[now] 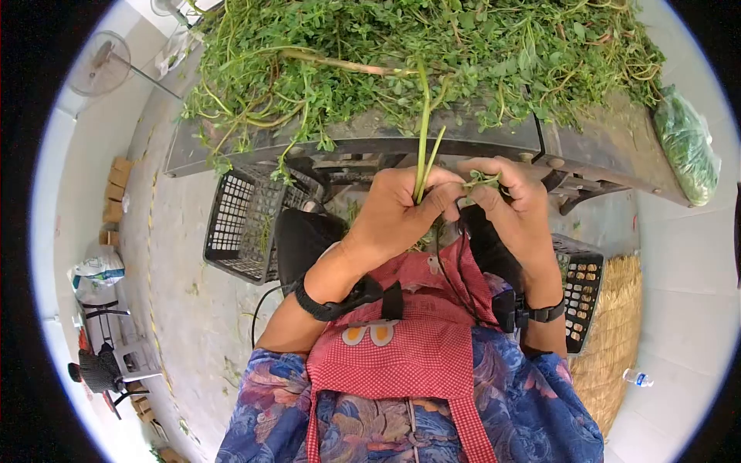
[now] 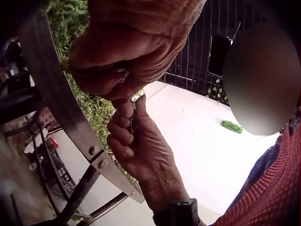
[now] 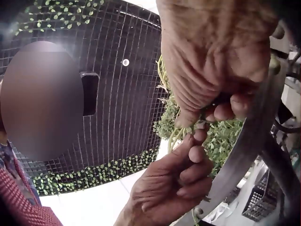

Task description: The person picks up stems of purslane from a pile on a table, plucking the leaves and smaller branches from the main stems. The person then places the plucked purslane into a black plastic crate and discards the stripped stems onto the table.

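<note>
In the head view my left hand (image 1: pixel 390 212) grips a couple of pale green stems (image 1: pixel 423 150) that stick up past the thumb toward the table edge. Close beside it, my right hand (image 1: pixel 519 202) pinches a small leafy sprig (image 1: pixel 482 179) between thumb and fingers. The fingertips of both hands meet over the lap. From the left wrist, the left hand (image 2: pixel 136 47) looms large above the right hand (image 2: pixel 146 155), fingertips together. Thin stems (image 3: pixel 176 139) show between the hands in the right wrist view. Beyond the hands lies a large heap of leafy green plants (image 1: pixel 347 92) on the table.
The table's near edge (image 1: pixel 370 136) runs just past the hands. A black crate (image 1: pixel 239 224) stands below on the left, another crate (image 1: pixel 580 301) on the right beside a straw mat (image 1: pixel 621 324). A bag of greens (image 1: pixel 687 147) lies at the table's right end. A red checked apron (image 1: pixel 401 347) covers the lap.
</note>
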